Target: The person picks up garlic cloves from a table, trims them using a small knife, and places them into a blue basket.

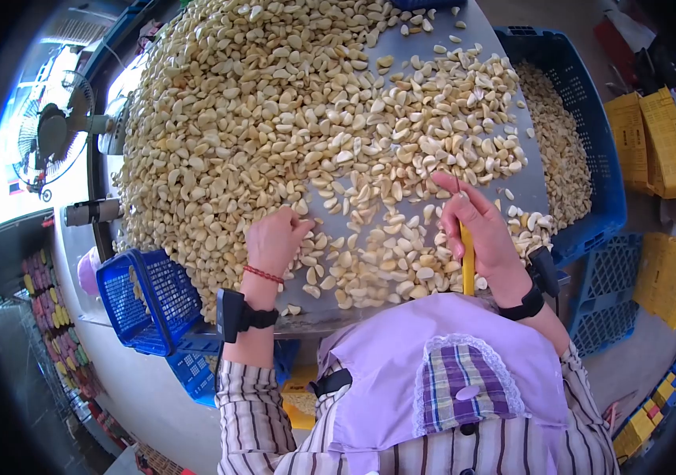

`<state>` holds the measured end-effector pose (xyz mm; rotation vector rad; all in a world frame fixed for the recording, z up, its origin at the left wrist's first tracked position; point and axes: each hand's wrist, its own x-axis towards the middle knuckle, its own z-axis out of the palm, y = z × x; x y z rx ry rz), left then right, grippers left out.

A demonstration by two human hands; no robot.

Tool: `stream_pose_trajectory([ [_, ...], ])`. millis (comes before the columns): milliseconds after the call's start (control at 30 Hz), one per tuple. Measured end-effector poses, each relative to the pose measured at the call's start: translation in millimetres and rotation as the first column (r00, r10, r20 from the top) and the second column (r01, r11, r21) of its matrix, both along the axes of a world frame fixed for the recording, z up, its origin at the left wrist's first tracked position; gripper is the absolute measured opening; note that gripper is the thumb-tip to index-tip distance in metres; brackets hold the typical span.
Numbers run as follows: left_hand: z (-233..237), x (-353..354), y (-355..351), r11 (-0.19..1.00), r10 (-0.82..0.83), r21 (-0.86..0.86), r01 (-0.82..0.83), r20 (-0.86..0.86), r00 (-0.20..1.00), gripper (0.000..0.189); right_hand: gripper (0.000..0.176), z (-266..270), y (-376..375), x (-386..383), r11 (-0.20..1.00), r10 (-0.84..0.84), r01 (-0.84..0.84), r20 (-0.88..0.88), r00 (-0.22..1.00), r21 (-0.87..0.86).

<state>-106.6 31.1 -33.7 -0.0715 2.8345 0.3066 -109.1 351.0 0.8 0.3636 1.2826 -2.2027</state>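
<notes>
Pale cream, crescent-shaped peeled garlic cloves [219,131] lie heaped across the table, deepest at the left and far side and thinning to a loose scatter near the person. The right hand [480,233] has its lower fingers curled around a slim yellow-handled knife [467,265], index finger stretched out and thumb close beside it; whether a clove is also pinched there cannot be told. The left hand [271,237] rests at the heap's edge, fingers bent inward with thumb and fingertips nearly together; their grip is hidden.

Beneath is a smooth grey metal table [410,49], bare in patches. Beside its right edge stands a deep dark-blue plastic crate [608,162] of cloves; at its near left corner, a bright-blue perforated plastic basket [124,305]. Around the room are a round caged fan [54,131], stacked yellow plastic crates [658,142] and a pale floor [148,388]. Any writing on the crates is too small to read.
</notes>
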Motion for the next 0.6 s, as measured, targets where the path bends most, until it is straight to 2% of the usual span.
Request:
stream_pose_trajectory([
  [67, 4.5, 1.7, -6.7, 0.999, -0.035, 0.038, 0.034, 0.036, 0.999, 0.026, 0.042, -3.0, -3.3, -0.7, 1.0, -0.004, 0.003, -0.03, 1.0, -0.021],
  [100, 7.8, 1.7, -11.8, 0.892, 0.127, 0.415, -0.18, 0.151, 0.98, 0.023, 0.042, -2.9, -4.7, -0.4, 1.0, -0.004, 0.003, -0.03, 1.0, -0.027],
  [133, 10.0, 1.5, -17.9, 0.609, 0.223, 0.694, -0.384, 0.315, 0.923, 0.022, 0.041, -1.8, -4.7, 0.5, 1.0, 0.001, -0.001, -0.026, 1.0, -0.005],
  [167, 4.2, 8.2, -35.1, 0.256, 0.198, 0.882, -0.397, 0.354, 0.914, 0.012, 0.041, -0.8, -3.8, 0.7, 1.0, 0.005, -0.004, -0.021, 1.0, 0.021],
  [200, 8.8, 12.1, -31.2, 0.255, 0.193, 0.882, -0.396, 0.355, 0.915, 0.012, 0.041, -0.3, -2.2, 0.4, 1.0, 0.001, 0.0, -0.021, 1.0, 0.025],
  [233, 17.4, 16.1, -25.4, -0.126, 0.229, 0.949, -0.29, 0.312, 0.922, 0.007, 0.041, 0.5, -1.2, 0.4, 1.0, -0.014, 0.015, -0.008, 1.0, 0.025],
  [267, 22.7, 21.0, -22.9, -0.48, 0.282, 0.869, -0.123, 0.285, 0.916, 0.009, 0.041, 0.7, -1.1, 0.4, 0.999, -0.027, 0.027, 0.004, 1.0, 0.024],
  [300, 28.8, 23.1, -30.1, -0.476, 0.169, 0.858, -0.193, 0.304, 0.938, 0.014, 0.041, -0.4, -1.4, 0.0, 0.999, -0.026, 0.026, 0.005, 1.0, 0.024],
  [333, 31.2, 29.6, -26.5, -0.477, 0.17, 0.857, -0.194, 0.306, 0.937, 0.014, 0.041, -2.3, -1.8, -0.7, 1.0, -0.027, 0.027, 0.014, 1.0, 0.005],
  [367, 33.6, 37.2, -17.0, -0.13, 0.251, 0.934, -0.334, 0.357, 0.9, 0.016, 0.041, -4.0, -2.0, -1.3, 1.0, -0.027, 0.028, 0.022, 0.999, -0.012],
  [400, 35.8, 42.6, -4.3, 0.223, 0.345, 0.86, -0.459, 0.371, 0.862, 0.019, 0.041, -5.1, -3.7, -1.6, 1.0, -0.025, 0.025, 0.023, 0.999, -0.01],
  [433, 33.9, 47.4, 7.5, 0.528, 0.19, 0.777, -0.342, 0.285, 0.94, 0.022, 0.042, -5.9, -6.6, -1.9, 1.0, 0.001, -0.001, -0.001, 1.0, -0.014],
  [467, 31.3, 51.5, 18.0, 0.765, 0.007, 0.624, -0.16, 0.24, 0.971, 0.024, 0.044, -6.3, -9.0, -1.9, 0.999, 0.028, -0.029, -0.025, 0.999, -0.018],
  [500, 18.1, 56.7, 24.5, 0.764, 0.014, 0.623, -0.165, 0.239, 0.971, 0.024, 0.044, -6.5, -10.4, -1.7, 0.999, 0.036, -0.036, -0.025, 0.999, -0.02],
  [533, -3.6, 63.1, 28.3, 0.865, -0.085, 0.501, 0.034, 0.08, 0.993, 0.025, 0.043, -6.5, -11.7, -1.6, 0.998, 0.062, -0.061, -0.026, 0.998, 0.009],
  [567, -14.7, 65.7, 29.6, 0.916, -0.213, 0.334, 0.221, -0.062, 0.975, 0.026, 0.042, -6.1, -12.3, -1.9, 0.996, 0.084, -0.083, -0.028, 0.996, 0.038],
  [600, -12.3, 64.0, 30.6, 0.916, -0.215, 0.334, 0.225, -0.066, 0.974, 0.026, 0.042, -4.3, -13.3, -2.2, 0.996, 0.082, -0.081, -0.032, 0.996, 0.04],
])
